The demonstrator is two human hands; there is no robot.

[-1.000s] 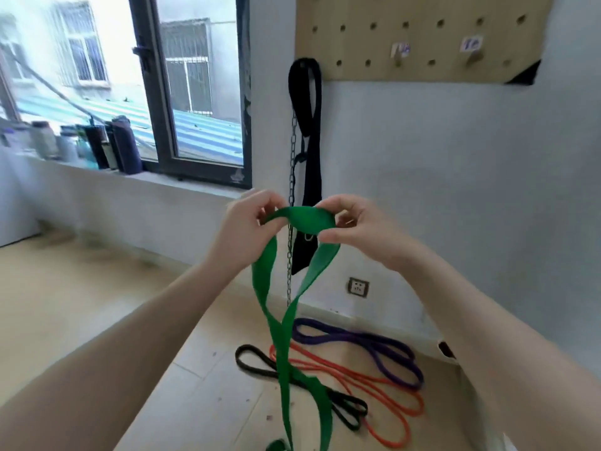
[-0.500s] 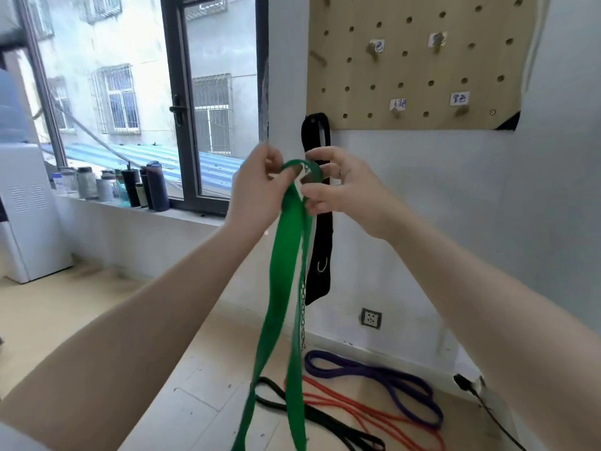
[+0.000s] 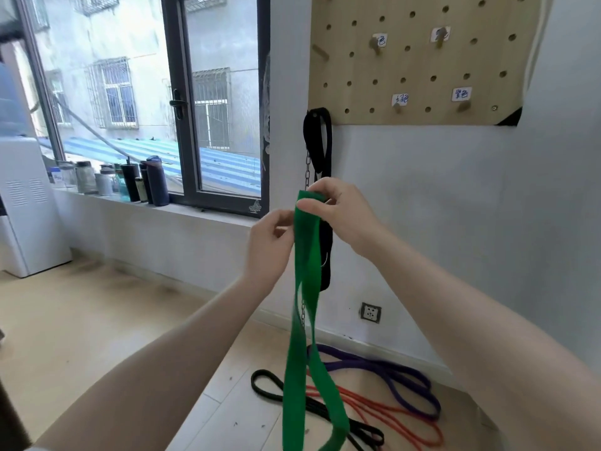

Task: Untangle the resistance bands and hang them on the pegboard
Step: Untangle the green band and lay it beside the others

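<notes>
Down came my hands, right hand (image 3: 341,216) pinching the green band's (image 3: 305,288) folded top, left hand (image 3: 270,242) fingering its edge, pegboard (image 3: 422,66) above, unreached.

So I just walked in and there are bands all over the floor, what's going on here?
A person is sorting resistance bands. Both hands hold the top of a green band: the right hand pinches its upper end and the left hand grips it just below, with the rest hanging down toward the floor. Black, red and purple bands lie overlapped on the floor by the wall. The pegboard above has labelled pegs, none with a band on it yet.
</notes>
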